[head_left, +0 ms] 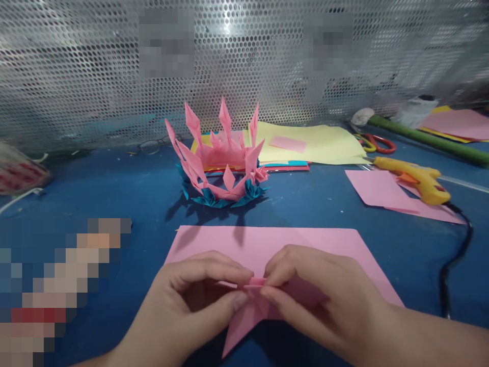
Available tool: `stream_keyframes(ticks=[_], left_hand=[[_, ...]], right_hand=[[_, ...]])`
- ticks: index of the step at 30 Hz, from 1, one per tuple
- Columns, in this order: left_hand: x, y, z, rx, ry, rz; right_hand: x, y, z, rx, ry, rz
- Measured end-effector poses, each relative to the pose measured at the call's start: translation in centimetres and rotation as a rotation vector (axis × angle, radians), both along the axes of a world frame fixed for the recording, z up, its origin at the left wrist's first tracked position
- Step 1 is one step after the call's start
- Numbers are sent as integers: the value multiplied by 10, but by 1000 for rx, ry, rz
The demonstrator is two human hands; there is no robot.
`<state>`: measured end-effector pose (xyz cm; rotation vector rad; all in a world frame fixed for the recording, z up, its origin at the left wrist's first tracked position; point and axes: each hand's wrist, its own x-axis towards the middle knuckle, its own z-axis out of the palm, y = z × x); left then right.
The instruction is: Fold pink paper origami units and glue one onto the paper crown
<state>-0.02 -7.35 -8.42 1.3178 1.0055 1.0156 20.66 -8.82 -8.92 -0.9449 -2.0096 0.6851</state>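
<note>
Now pink paper piece between both hands.

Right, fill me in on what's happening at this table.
A person is folding a small pink paper piece, pinched between the left hand and right hand, over a pink sheet on the blue table. Behind it stands a pink and teal paper flower. Yellow sheets, red scissors and a yellow glue gun lie to the right.
</note>
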Motion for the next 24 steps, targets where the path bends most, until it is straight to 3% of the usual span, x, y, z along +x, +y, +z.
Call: stream_keyframes(ticks=[8,16,24], left_hand=[[-1,-2,-3,-23,25,-8],[-5,-1,-3,24,60,15],[-5,-2,-4,-33,16,1]], right_hand=[[-3,-1,-2,-4,-6,0],[-5,0,0,-348,99,-7],[-8,3,3,-459,146,-52]])
